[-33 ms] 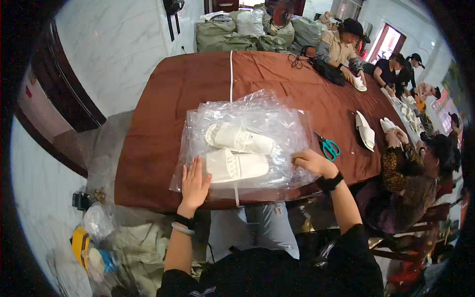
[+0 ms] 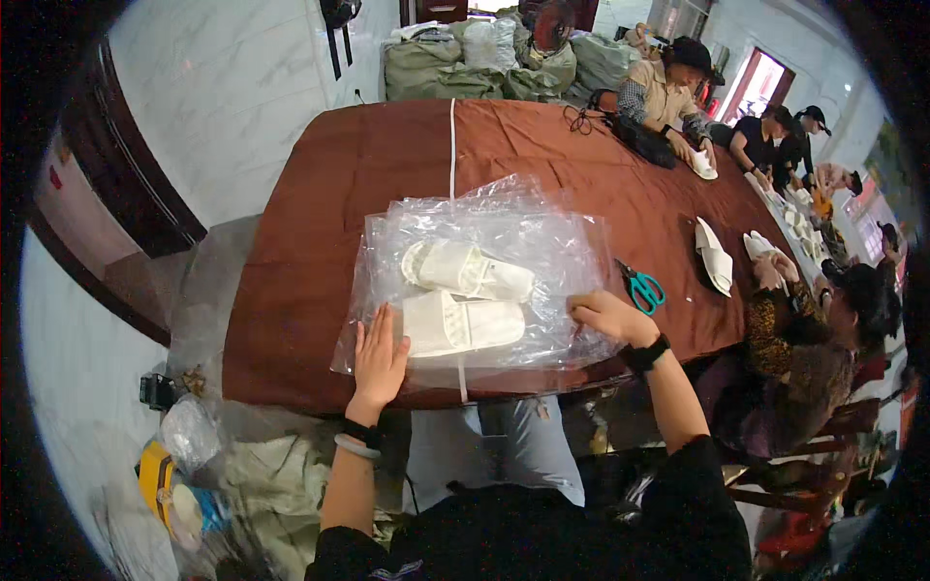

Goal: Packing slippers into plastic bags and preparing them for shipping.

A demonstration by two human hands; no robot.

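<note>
Two cream slide slippers, one farther (image 2: 469,271) and one nearer (image 2: 489,325), lie side by side on a stack of clear plastic bags (image 2: 567,242). Whether they rest inside the top bag or only on it, I cannot tell. My left hand (image 2: 381,356) lies flat with fingers stretched, at the left end of the nearer slipper. At the right side of the bags, my right hand (image 2: 612,318) has its fingers closed, pinching the plastic bag. Just beyond that hand are scissors (image 2: 644,289) with teal handles.
A brown cloth covers the table (image 2: 320,194), crossed by a white strip (image 2: 452,145). Toward the right lie another cream slipper (image 2: 714,257) and a black bundle (image 2: 641,140). Co-workers handle slippers along the right side. Stuffed sacks (image 2: 436,73) stand behind the table.
</note>
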